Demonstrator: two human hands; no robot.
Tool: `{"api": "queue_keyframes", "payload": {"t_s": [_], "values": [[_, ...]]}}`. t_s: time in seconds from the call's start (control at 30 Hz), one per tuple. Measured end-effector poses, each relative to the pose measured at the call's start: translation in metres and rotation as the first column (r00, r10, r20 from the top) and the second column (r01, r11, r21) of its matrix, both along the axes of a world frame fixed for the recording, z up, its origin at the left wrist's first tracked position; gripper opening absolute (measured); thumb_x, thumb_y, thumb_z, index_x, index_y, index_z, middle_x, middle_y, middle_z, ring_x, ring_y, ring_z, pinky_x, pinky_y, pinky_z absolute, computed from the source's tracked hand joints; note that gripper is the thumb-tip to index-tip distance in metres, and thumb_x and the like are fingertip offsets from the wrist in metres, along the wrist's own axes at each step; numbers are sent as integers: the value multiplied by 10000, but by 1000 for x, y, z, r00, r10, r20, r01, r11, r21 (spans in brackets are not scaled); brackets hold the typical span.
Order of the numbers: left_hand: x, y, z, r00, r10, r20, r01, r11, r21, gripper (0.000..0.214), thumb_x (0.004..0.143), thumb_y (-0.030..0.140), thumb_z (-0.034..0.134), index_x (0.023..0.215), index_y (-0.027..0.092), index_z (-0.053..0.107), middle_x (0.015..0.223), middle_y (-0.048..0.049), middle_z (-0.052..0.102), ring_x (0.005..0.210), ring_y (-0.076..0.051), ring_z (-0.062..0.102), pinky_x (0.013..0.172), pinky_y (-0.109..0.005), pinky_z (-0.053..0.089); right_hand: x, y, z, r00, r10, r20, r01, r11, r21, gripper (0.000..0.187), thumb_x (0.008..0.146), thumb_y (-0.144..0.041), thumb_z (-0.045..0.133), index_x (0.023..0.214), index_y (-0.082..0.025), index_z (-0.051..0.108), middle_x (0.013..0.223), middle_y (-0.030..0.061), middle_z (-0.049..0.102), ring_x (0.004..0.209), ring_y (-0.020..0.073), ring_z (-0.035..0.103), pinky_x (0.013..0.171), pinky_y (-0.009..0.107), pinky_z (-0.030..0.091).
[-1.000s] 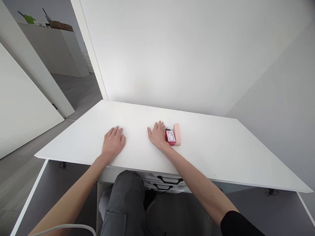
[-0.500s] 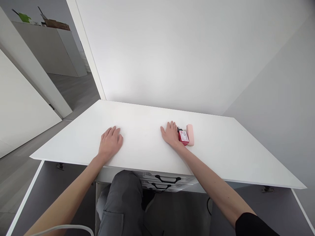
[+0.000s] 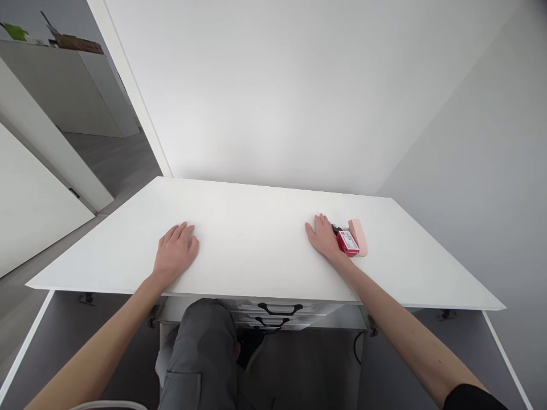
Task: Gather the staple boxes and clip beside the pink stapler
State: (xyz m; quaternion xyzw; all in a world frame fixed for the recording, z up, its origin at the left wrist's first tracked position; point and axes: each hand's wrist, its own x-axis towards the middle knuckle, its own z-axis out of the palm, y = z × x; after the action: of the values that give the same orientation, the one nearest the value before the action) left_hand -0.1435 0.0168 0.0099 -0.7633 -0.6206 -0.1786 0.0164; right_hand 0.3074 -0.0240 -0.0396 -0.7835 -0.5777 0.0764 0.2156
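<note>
My left hand [image 3: 175, 250] lies palm down on the left part of the white tabletop [image 3: 252, 250], fingers loosely spread and holding nothing. Farther right, my right hand [image 3: 323, 236] rests open with its thumb apart, its outer edge against a small group of things. In that group are a small red and white box [image 3: 348, 242], a dark object [image 3: 336, 228] partly hidden behind the box and hand, and a pink rounded block-like item [image 3: 359, 236] at the far side. What the pink item is I cannot make out.
A white wall [image 3: 273, 102] borders the far edge of the tabletop. Below the near edge are drawers with black handles [image 3: 280, 309] and my knee [image 3: 205, 324]. At the left stand a doorway and a grey cabinet [image 3: 51, 85] with things on top.
My right hand has slid to the right over the tabletop, and the box, dark object and pink item have moved right with it. The pink item has tilted slightly. The camera view has shifted.
</note>
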Motion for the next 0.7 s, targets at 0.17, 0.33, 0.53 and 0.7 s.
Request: {"api": "queue_keyframes", "payload": {"t_s": [0.17, 0.33, 0.53, 0.7], "values": [[0, 1, 2, 1000, -6, -1, 6, 1000, -6, 582, 1002, 374, 321, 1438, 112, 604, 1603, -179, 511, 1523, -367, 407, 1245, -593, 334, 28, -17, 3, 999, -32, -15, 32, 999, 29, 741, 1063, -516, 291, 1622, -36, 370, 1737, 204, 287, 1631, 326, 220, 1295, 493, 238], [0, 2, 2, 1000, -6, -4, 6, 1000, -6, 601, 1002, 388, 302, 1439, 105, 602, 1602, -178, 511, 1524, -370, 403, 1246, -592, 333, 48, -27, 4, 999, -46, -27, 47, 998, 49, 730, 1054, -496, 305, 1613, -33, 386, 1724, 201, 321, 1625, 314, 243, 1293, 480, 252], [0, 3, 2, 1000, 1, -10, -1, 1000, -6, 592, 983, 403, 323, 1437, 143, 600, 1600, -159, 519, 1521, -360, 411, 1241, -578, 343, 56, -31, -1, 995, -96, -35, 98, 994, 58, 731, 1049, -506, 296, 1612, -48, 387, 1722, 199, 327, 1628, 330, 224, 1268, 524, 285], [1, 2, 3, 1000, 4, -18, -4, 1000, -21, 618, 987, 412, 300, 1445, 117, 590, 1611, -163, 504, 1528, -362, 398, 1246, -579, 333, 53, -33, 2, 994, -110, -22, 112, 991, 68, 709, 1047, -462, 305, 1601, -27, 384, 1688, 227, 378, 1614, 355, 248, 1242, 545, 321]]}}
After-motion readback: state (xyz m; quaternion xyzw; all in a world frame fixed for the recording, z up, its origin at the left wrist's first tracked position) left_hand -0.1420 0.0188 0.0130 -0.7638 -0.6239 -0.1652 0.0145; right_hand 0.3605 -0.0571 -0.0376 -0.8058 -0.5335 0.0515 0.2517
